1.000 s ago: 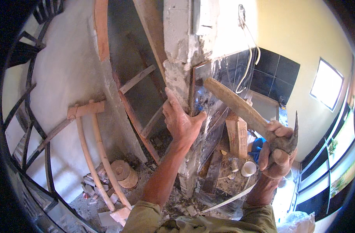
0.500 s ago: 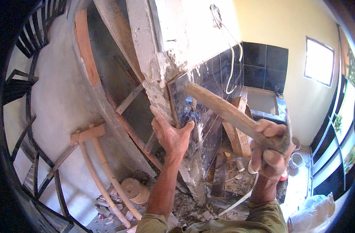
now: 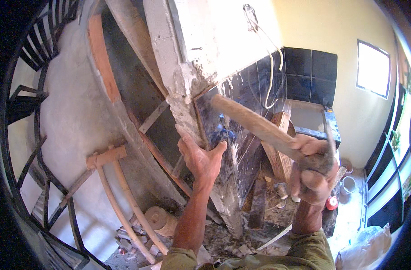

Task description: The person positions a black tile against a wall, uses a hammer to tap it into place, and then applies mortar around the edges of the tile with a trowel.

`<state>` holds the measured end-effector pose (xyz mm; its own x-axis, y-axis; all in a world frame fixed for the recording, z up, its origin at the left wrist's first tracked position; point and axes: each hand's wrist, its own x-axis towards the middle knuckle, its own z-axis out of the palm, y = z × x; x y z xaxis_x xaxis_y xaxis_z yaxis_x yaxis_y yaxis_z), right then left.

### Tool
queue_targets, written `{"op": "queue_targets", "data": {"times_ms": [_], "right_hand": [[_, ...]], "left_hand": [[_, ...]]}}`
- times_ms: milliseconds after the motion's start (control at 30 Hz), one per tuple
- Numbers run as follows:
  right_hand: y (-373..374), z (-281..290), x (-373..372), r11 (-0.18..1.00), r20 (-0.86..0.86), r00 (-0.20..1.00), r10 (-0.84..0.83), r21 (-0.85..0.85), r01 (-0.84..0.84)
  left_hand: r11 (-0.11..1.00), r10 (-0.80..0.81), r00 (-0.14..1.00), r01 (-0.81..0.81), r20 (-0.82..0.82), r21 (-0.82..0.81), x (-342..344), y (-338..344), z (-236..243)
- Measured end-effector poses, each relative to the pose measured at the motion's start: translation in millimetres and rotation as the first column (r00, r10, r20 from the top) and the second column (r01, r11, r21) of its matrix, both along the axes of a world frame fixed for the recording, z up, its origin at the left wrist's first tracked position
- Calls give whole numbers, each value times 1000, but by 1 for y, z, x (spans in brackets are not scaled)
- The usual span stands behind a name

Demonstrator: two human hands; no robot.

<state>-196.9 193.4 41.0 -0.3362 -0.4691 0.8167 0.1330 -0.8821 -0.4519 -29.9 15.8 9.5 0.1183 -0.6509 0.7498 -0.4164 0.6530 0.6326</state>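
A glossy dark tile (image 3: 210, 114) covers the face of a rough concrete column (image 3: 185, 112), its left edge running along the corner. Around that corner goes my left hand (image 3: 202, 157), thumb on the tile side and fingers on the concrete side. My right hand (image 3: 314, 168) is closed round a wooden-handled tool (image 3: 255, 123), gripping it at the end away from the column. The handle's free end points at the tile, slightly blurred; whether it touches cannot be made out. A thin curved edge shows beyond my right hand, but the tool's head is mostly hidden.
Dark wall tiles (image 3: 298, 74) and a basin (image 3: 304, 114) are at the back right. Cables (image 3: 277, 72) hang from the wall. A wooden plank (image 3: 280, 153) leans below. Rubble (image 3: 140, 240), a bucket (image 3: 348, 185) and a plastic bag (image 3: 365, 249) lie low down; black railings (image 3: 45, 166) stand left.
The tool and my right hand have shifted only slightly. My left hand keeps its place on the corner. The whole view has moved a little to the right.
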Motion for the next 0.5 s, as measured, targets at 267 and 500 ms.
{"op": "queue_targets", "data": {"times_ms": [267,500], "right_hand": [[5,1,0,992,25,1000,-7,123,4],[-9,-22,-9,993,46,995,-91,-77,94]], "left_hand": [[999,18,999,-19,35,37,5,-1,1],[996,-84,996,84,-26,0,2,-1,1]]}}
